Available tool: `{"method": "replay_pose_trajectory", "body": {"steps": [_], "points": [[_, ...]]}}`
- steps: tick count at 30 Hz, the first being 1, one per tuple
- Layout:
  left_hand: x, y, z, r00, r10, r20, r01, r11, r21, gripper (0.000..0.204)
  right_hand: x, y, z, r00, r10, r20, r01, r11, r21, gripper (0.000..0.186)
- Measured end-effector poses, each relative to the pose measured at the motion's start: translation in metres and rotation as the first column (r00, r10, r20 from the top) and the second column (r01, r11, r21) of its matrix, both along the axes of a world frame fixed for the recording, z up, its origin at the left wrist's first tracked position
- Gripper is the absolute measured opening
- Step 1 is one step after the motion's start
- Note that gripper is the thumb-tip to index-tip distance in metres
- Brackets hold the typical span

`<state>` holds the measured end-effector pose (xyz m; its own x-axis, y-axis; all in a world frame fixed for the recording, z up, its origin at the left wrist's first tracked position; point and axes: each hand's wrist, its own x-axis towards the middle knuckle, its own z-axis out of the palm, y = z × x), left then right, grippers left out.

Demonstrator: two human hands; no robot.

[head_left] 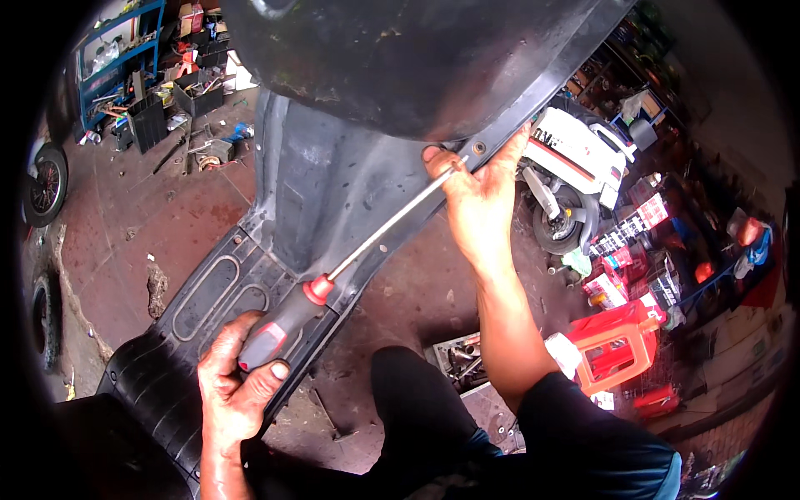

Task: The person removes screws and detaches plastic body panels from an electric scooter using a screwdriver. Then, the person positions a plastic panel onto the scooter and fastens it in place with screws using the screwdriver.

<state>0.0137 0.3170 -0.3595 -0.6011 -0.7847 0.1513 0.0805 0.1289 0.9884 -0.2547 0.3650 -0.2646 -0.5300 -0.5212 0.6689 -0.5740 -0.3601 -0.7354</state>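
A long screwdriver (287, 321) with a grey and red handle lies across the middle of the view. My left hand (233, 392) is closed around the handle's end, thumb along its side. The shaft runs up to the right, and its tip reaches my right hand (482, 196). That hand grips the edge of a black plastic scooter panel (333, 175), thumb on its face beside the screwdriver tip; the other fingers are partly hidden past the edge. Close by the hand, a round fastener (478, 147) sits in the panel's rim. Below stretches the ribbed footboard (200, 300).
A white scooter (575, 154) stands at the right, near a red plastic container (612, 350) and several boxes. Beside my knee is a metal tray of tools (462, 360). Loose tyres (46, 321) are at the left; a blue shelf (121, 62) and cluttered bins stand far left.
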Motion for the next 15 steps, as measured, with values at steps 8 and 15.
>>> {"method": "replay_pose_trajectory", "body": {"steps": [8,15], "points": [[-0.009,0.005,0.010,1.000,-0.023,-0.007,0.022,0.999,-0.047,0.062,-0.010,-0.008,-0.004,1.000,-0.016,-0.008,0.016,1.000,-0.014,0.105],[-0.008,0.008,0.024,1.000,-0.015,-0.002,0.015,1.000,-0.009,0.063,-0.007,-0.002,-0.001,0.994,-0.103,-0.035,0.106,0.989,0.100,0.104]]}}
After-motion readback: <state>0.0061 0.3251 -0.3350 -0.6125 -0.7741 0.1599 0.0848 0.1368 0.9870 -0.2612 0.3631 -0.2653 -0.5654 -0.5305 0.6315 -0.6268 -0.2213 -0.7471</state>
